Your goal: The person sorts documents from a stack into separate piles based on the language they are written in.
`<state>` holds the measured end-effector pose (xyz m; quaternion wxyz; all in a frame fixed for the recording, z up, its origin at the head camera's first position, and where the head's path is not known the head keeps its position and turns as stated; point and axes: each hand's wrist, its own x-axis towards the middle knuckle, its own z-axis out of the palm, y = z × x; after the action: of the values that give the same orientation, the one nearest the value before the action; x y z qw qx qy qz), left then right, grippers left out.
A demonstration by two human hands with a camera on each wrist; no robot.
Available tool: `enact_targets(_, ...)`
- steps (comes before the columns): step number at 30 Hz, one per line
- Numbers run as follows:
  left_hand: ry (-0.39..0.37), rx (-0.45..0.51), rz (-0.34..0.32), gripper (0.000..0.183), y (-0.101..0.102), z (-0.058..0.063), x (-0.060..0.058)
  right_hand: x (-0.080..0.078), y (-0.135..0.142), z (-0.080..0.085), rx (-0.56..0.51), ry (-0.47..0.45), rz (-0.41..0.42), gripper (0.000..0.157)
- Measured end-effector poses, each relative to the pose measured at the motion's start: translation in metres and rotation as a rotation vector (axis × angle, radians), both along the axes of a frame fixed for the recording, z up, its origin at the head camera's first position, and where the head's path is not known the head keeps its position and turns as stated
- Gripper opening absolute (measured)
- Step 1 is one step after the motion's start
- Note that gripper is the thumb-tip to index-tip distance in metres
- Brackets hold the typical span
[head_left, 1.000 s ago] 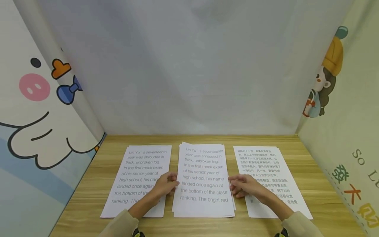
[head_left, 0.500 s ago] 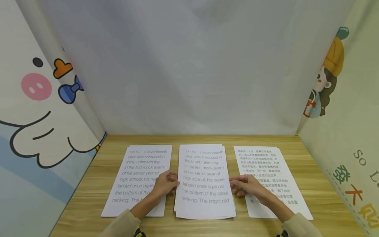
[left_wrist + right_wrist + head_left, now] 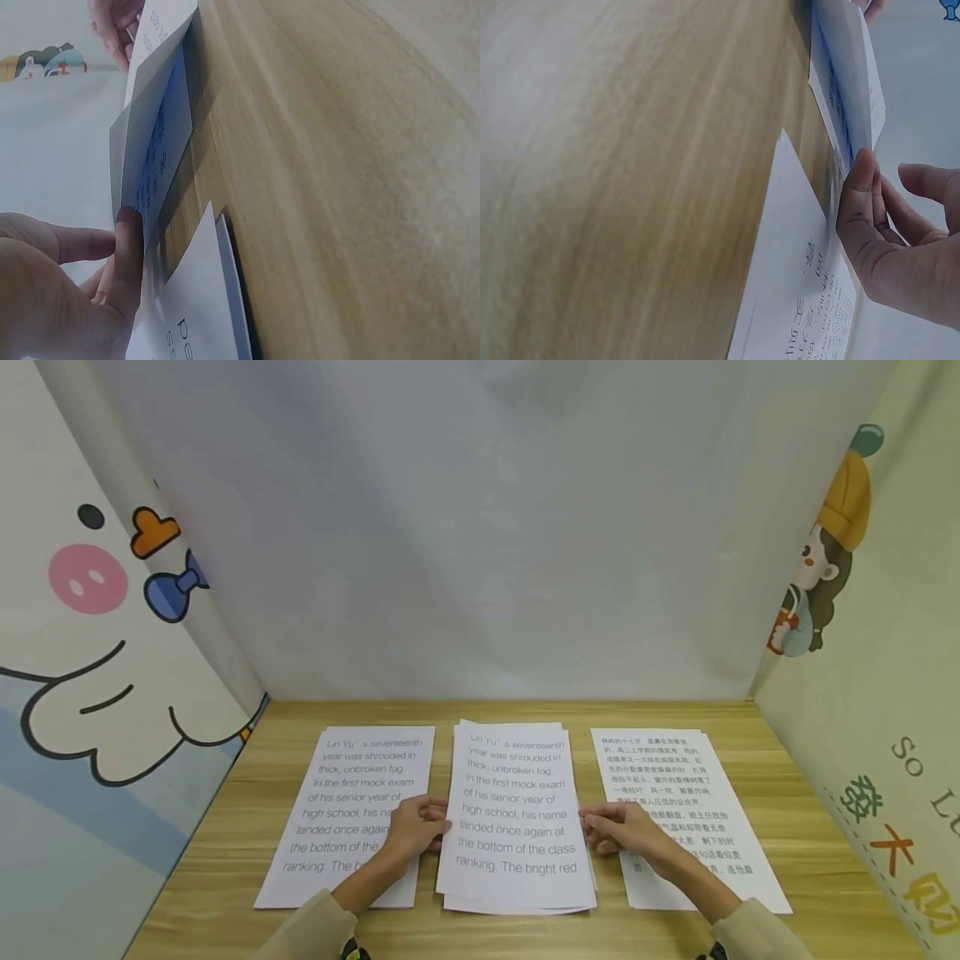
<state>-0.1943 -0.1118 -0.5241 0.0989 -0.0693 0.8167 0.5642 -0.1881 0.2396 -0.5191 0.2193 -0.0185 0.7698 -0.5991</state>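
A loose stack of printed paper sheets (image 3: 513, 793) lies between my two hands, its English text facing up. Its sheets are slightly out of line, with edges peeping out at the top left and along the bottom. My left hand (image 3: 412, 831) holds the left edge, thumb and fingers close together there. At the right edge, my right hand (image 3: 630, 835) holds with bent fingers, and its thumb stands off the paper in the right wrist view. Both wrist views show the sheets (image 3: 154, 142) bowed and parted, their side edges raised off the table.
To the left lies another English-text stack (image 3: 352, 802), partly under my left forearm. A stack with Chinese text (image 3: 675, 777) lies to the right, partly covered by my right hand. All rest on a wood-grain table (image 3: 825, 860), with a white wall panel (image 3: 495, 568) behind and cartoon-printed panels on both sides.
The middle sheets have shifted against each other: their top edges lined up half a second ago, and now a corner shows at the top left. The hands stay nearly in place.
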Motion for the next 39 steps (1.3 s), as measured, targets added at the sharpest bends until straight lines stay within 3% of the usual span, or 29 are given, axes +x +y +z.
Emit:
enact_targets(15, 0.046, -0.04, 0.019, 0.031, 0.001, -0.0008, -0.0006, 0.0031, 0.0028, -0.0006, -0.026, -0.025, 0.006, 0.049)
enact_targets(28, -0.063, 0.144, -0.006, 0.029, -0.0063, -0.0012, 0.0002, 0.0038, 0.0031, 0.0003, -0.053, -0.037, 0.018, 0.053)
enact_targets(39, -0.092, 0.214, 0.004, 0.035, -0.0087, -0.0053, -0.0014, 0.0024, 0.0029, 0.0, -0.048, -0.03, -0.011, 0.047)
